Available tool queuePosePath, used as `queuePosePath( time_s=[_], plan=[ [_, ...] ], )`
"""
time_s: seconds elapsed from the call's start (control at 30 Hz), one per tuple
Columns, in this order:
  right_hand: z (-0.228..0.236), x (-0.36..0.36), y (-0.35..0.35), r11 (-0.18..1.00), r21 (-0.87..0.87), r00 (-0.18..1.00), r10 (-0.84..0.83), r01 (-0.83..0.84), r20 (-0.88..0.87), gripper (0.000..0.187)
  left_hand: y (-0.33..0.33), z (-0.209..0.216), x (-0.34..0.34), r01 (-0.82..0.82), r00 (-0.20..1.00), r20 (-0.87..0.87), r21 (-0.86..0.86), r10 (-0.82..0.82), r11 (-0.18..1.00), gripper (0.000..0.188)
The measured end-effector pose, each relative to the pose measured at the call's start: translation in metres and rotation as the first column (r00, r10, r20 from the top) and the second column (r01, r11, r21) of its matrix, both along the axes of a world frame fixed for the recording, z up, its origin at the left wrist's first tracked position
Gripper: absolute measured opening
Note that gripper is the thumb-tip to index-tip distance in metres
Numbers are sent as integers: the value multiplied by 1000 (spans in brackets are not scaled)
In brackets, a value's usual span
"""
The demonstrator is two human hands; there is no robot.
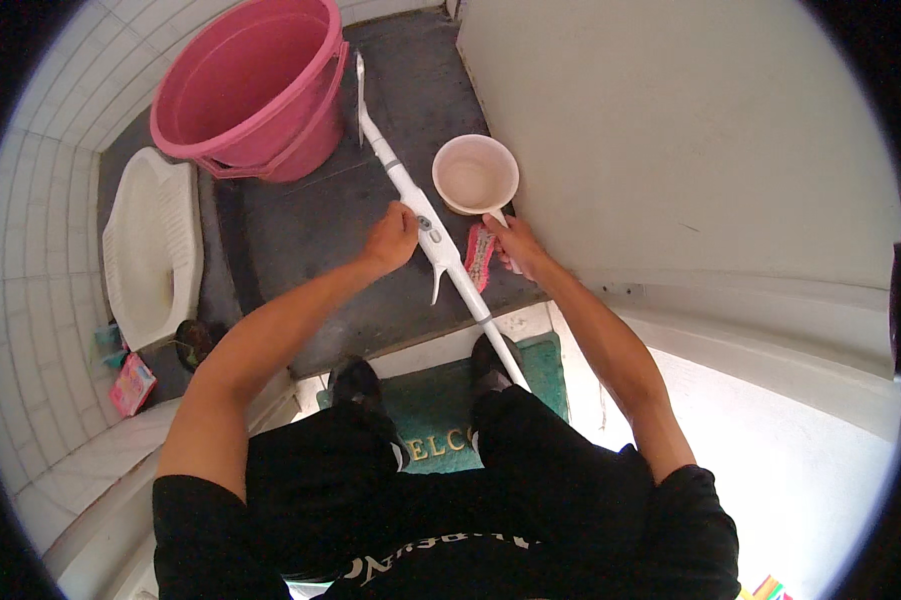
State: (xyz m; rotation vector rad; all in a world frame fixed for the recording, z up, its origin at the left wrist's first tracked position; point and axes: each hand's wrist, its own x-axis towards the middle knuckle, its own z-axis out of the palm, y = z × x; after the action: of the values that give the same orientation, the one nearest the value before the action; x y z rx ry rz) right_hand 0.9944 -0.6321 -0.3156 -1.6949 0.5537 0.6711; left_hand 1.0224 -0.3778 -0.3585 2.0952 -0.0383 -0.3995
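Observation:
My left hand [392,238] is closed against the middle of a long white mop [437,243], a pole with a lever, grey rings and a thin flat head at its far end. The pole slants from the far middle down toward my right leg. My right hand [515,246] grips the handle of a pale pink water dipper [475,174], whose round bowl faces up and looks bare inside. Beside the right hand, partly behind its fingers, is a pink scrub brush [479,260] with pale bristles. I cannot tell whether the hand touches the brush.
A big pink bucket [255,85] stands at the far left on the dark tiled floor [300,250]. Nearer is a white squat toilet [155,250], with a pink packet [132,385] by it. A pale door [690,130] is at right. My feet are on a green doormat [425,400].

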Motion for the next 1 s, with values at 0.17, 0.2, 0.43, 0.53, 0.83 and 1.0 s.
queuePosePath(
  time_s=[0.17, 0.2, 0.43, 0.53, 0.83, 1.0],
  plan=[
    [18, -22, 1, 994, -91, 993, 66, -57, 96, 41, 6, -12, -1, 11, 999, -38, -195, -19, 981, 21],
    [23, -28, 3, 997, -73, 995, 8, -1, 98, 39, 4, -8, -2, -5, 995, -95, -270, -21, 963, 20],
    [58, -48, 25, 992, -127, 983, 3, 21, 183, 36, 7, -9, 0, -36, 992, -129, -337, -9, 941, 15],
    [56, -54, 21, 986, -168, 983, 23, 8, 182, 35, 6, -4, 1, -19, 990, -136, -339, -29, 941, 16],
    [45, -68, 21, 904, -426, 946, 168, -36, 277, 42, 10, -5, 7, 16, 974, -210, -298, -82, 954, 17],
    [45, -71, 24, 901, -433, 963, 148, -37, 227, 42, 16, -11, 6, 30, 977, -196, -269, -85, 963, 17]
  ],
)
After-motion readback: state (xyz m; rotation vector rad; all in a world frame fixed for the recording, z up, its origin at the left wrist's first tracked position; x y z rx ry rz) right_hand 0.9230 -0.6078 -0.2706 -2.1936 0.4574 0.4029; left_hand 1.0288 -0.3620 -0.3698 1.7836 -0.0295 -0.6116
